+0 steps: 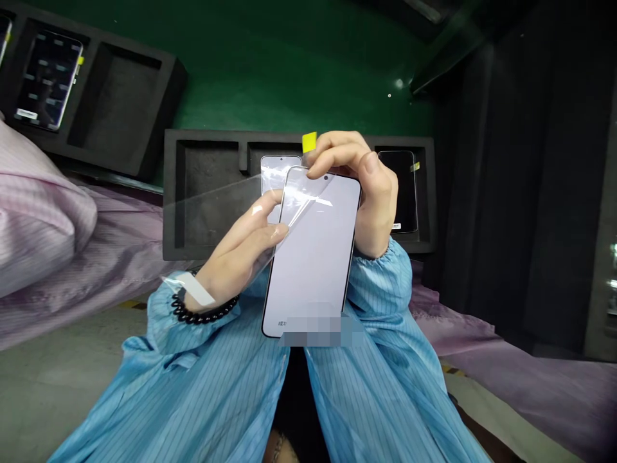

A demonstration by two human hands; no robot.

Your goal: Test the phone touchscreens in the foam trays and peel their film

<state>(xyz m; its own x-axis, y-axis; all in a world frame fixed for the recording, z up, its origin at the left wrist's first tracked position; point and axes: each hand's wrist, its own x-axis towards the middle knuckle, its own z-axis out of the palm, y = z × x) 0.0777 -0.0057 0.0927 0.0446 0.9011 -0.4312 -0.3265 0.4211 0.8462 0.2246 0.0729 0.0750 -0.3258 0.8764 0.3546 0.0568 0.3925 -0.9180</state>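
Note:
A smartphone (313, 257) with a lit, pale screen stands tilted in front of me. My left hand (241, 247) grips its left edge, thumb at the front. A clear film (212, 206) is partly off the screen and stretches left over this hand; its white label (197, 288) hangs by my wrist. My right hand (366, 173) is at the phone's top right corner, its fingertips closed on the film's top end beside a yellow tab (309, 141). Behind the held phone, a second lit phone (280, 170) shows partly in the black tray (212, 140).
A dark-screened phone (399, 186) with a yellow tab lies in the tray's right compartment. Another black tray (168, 83) at upper left holds a dark phone (48, 80). The work surface (289, 64) is green. A person's pink sleeve (38, 212) shows at left.

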